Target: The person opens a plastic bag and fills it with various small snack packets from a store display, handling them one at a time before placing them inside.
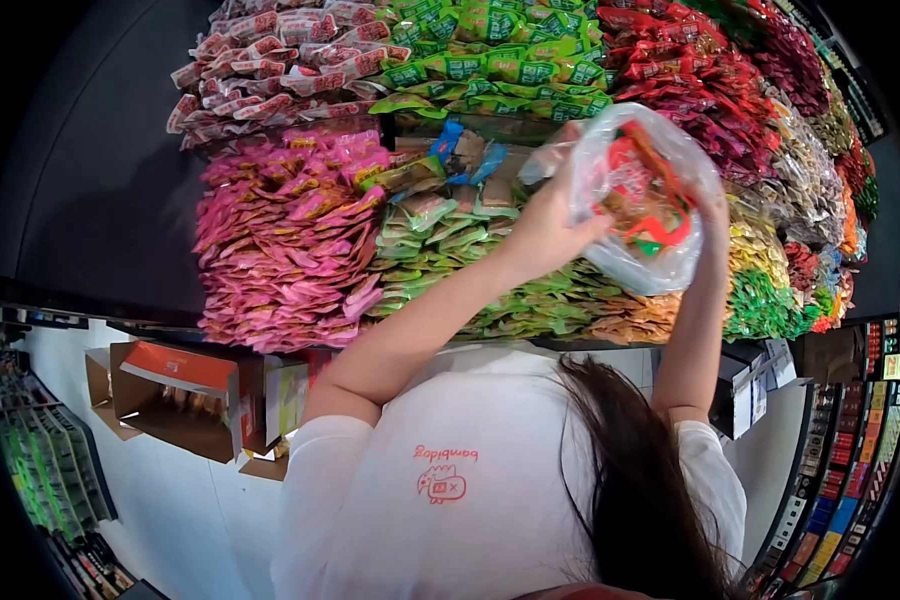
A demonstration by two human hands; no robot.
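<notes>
A clear plastic bag [625,262] with red, brown and green packets inside hangs over the snack piles, its mouth facing up. At its left side my left hand [560,225] is closed on the plastic, thumb over the near rim. My right hand [711,200] grips the bag's right side, its fingers mostly hidden by the plastic. Below and around the bag lie green packets [440,260], orange packets [630,318] and dark red packets [705,110].
Pink packets [280,240] fill the left front of the display, with white-and-red packets [280,70] and bright green packets [490,60] behind. Open cardboard boxes [180,365] stand on the floor at left. Shelves of goods [835,480] line the right.
</notes>
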